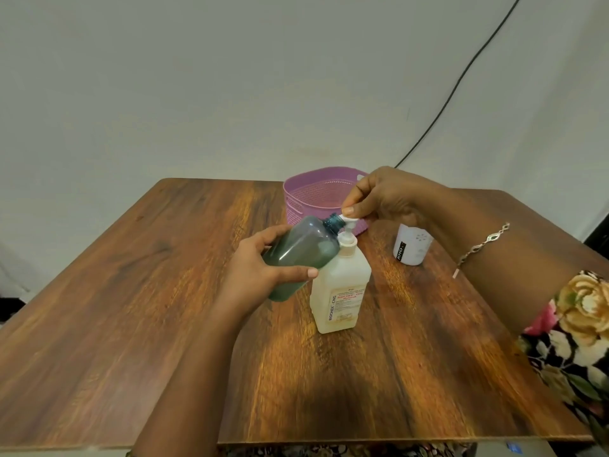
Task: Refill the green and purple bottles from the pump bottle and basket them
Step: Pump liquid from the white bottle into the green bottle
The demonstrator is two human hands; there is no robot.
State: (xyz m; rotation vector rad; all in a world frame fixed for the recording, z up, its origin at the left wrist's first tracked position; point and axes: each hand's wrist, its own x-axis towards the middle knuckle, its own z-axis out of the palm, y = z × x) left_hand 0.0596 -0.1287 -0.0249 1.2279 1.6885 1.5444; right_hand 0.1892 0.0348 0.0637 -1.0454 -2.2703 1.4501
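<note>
1 green bottle (298, 255) | 1 pump bottle (342, 285) | 1 pale bottle (413, 249) | 1 basket (304, 192)

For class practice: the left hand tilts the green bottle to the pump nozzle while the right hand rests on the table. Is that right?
No: the head view shows the right hand pinching the head of the pump bottle, not on the table. The left hand does tilt the green bottle.

Glossy wood-grain table (131, 308); translucent plastic green bottle (301, 255); perforated plastic basket (296, 199).
</note>
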